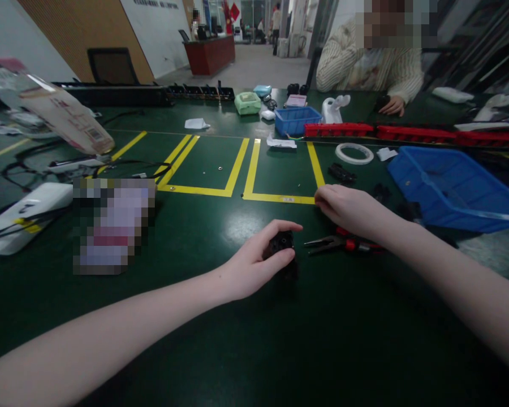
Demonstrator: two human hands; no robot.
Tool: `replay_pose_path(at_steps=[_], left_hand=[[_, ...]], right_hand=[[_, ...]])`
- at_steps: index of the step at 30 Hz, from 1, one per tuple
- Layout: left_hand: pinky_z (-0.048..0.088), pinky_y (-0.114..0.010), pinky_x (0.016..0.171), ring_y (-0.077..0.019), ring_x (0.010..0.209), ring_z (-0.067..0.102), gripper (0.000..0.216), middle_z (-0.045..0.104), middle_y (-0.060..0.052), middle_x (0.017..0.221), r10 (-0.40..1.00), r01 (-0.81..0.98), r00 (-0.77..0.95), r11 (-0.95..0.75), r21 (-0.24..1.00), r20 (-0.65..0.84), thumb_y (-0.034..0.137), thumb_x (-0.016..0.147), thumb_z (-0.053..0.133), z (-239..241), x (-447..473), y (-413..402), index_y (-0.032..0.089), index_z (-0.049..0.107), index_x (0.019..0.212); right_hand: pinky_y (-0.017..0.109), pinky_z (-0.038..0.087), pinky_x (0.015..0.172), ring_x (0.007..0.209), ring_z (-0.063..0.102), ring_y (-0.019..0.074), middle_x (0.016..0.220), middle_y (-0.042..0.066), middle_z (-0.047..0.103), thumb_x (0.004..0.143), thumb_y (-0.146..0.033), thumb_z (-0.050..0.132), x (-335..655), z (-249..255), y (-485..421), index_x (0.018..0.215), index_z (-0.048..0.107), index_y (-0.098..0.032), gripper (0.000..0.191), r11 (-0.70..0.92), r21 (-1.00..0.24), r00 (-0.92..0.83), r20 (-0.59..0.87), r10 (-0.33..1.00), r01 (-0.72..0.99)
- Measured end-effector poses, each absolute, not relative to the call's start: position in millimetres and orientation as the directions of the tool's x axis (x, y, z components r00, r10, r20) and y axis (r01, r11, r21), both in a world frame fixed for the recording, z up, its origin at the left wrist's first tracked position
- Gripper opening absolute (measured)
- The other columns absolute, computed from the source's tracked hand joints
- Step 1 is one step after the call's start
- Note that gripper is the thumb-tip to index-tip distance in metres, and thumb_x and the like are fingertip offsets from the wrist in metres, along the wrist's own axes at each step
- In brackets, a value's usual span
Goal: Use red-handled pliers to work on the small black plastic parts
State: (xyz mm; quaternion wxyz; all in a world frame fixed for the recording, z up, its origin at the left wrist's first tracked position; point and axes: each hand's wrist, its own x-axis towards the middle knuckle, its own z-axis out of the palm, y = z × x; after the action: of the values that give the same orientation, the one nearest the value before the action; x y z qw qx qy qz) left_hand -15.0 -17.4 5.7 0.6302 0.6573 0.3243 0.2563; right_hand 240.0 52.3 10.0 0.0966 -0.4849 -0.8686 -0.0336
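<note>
My left hand is curled around a small black part, gripping it between thumb and fingers on the green table. My right hand is closed, fingertips pressed together at the corner of a yellow tape line; whatever they may hold is hidden. Just below that hand lie needle-nose pliers with red and black handles, jaws pointing left toward the black part. Beyond the right hand is another black part.
A large blue bin stands at the right, near a roll of white tape. Red strips run behind. Left lie a phone, a white box and black cables. A person sits opposite.
</note>
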Motion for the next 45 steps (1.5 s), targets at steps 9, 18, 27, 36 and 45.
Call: replay_pose_path(at_steps=[9, 18, 27, 36, 45], left_hand=[[0.054, -0.039, 0.084, -0.0271, 0.105, 0.061, 0.071, 0.059, -0.006, 0.111, 0.739, 0.148, 0.669, -0.037, 0.988, -0.072, 0.034, 0.077, 0.079, 7, -11, -20, 0.025, 0.042, 0.138], [0.055, -0.040, 0.083, -0.0276, 0.103, 0.064, 0.086, 0.060, -0.007, 0.111, 0.712, 0.164, 0.702, -0.152, 0.975, -0.007, 0.032, 0.075, 0.081, 5, -11, -20, 0.023, 0.032, 0.144], [0.056, -0.034, 0.075, -0.0221, 0.091, 0.066, 0.081, 0.060, -0.005, 0.106, 0.704, 0.187, 0.710, -0.176, 0.966, -0.009, 0.026, 0.079, 0.077, 4, -9, -21, 0.023, 0.030, 0.144], [0.055, -0.038, 0.086, -0.0235, 0.099, 0.066, 0.075, 0.061, -0.008, 0.111, 0.712, 0.211, 0.701, -0.258, 0.943, 0.038, 0.021, 0.079, 0.072, 2, -7, -23, 0.019, 0.031, 0.143], [0.055, -0.039, 0.086, -0.0229, 0.098, 0.066, 0.073, 0.061, -0.007, 0.111, 0.716, 0.239, 0.697, -0.293, 0.926, 0.047, 0.021, 0.080, 0.070, 1, -7, -22, 0.021, 0.032, 0.143]], right_hand=[[0.026, 0.054, 0.066, 0.081, 0.067, 0.0147, 0.090, 0.004, 0.069, 0.094, -0.014, 0.052, 211, 33, -26, 0.104, 0.062, -0.021, 0.015, 0.706, -0.390, -0.492, 0.520, 0.698, 0.591], [0.023, 0.058, 0.072, 0.082, 0.070, 0.0125, 0.088, 0.002, 0.072, 0.088, -0.009, 0.062, 192, 25, -53, 0.098, 0.064, -0.021, 0.015, 0.710, -0.498, -0.430, 0.569, 0.701, 0.498], [0.028, 0.054, 0.065, 0.077, 0.069, 0.0149, 0.089, 0.005, 0.073, 0.090, -0.014, 0.058, 189, 14, -51, 0.093, 0.065, -0.019, 0.010, 0.707, -0.328, -0.482, 0.550, 0.682, 0.626], [0.028, 0.048, 0.061, 0.070, 0.065, 0.0146, 0.083, 0.002, 0.071, 0.089, -0.017, 0.059, 188, 13, -54, 0.088, 0.065, -0.019, 0.007, 0.601, -0.377, -0.435, 0.440, 0.786, 0.704], [0.027, 0.045, 0.059, 0.065, 0.061, 0.0126, 0.077, -0.001, 0.070, 0.086, -0.016, 0.065, 183, 8, -55, 0.082, 0.069, -0.020, 0.007, 0.492, -0.522, -0.329, 0.377, 0.866, 0.697]])
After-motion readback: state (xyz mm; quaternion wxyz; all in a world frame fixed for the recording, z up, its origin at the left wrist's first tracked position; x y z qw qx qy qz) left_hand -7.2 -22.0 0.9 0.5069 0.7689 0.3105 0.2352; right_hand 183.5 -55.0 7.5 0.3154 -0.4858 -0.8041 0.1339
